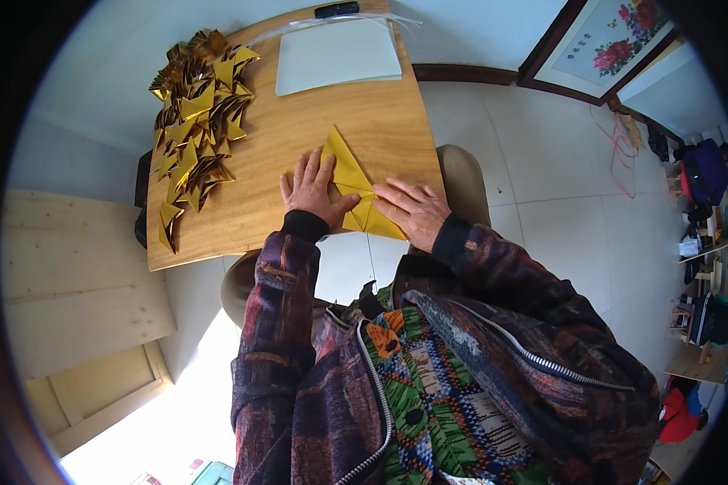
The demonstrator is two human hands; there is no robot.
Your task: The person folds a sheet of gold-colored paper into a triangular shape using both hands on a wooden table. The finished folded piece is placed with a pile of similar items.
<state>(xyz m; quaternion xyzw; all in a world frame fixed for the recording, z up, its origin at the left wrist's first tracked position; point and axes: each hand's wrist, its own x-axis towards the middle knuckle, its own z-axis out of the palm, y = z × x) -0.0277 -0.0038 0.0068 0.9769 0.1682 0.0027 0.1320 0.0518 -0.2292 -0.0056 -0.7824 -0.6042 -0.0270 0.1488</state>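
A folded sheet of gold foil paper (350, 167) lies near the front edge of the wooden table, with a long point towards the back and crease lines in its lower part. My left hand (314, 189) rests flat on the table at the sheet's left side, fingers spread, the thumb pressing on the paper. On the right, my right hand (415, 212) lies over the paper's right edge with its fingertips on the creased middle. Part of the sheet is hidden under both hands.
Folded gold paper pieces (197, 115) are heaped along the left of the wooden table (291, 127). White sheets (340, 57) lie at the back, beside clear plastic strips (315, 23) and a black object (337, 9). A framed flower picture (603, 51) leans at the right.
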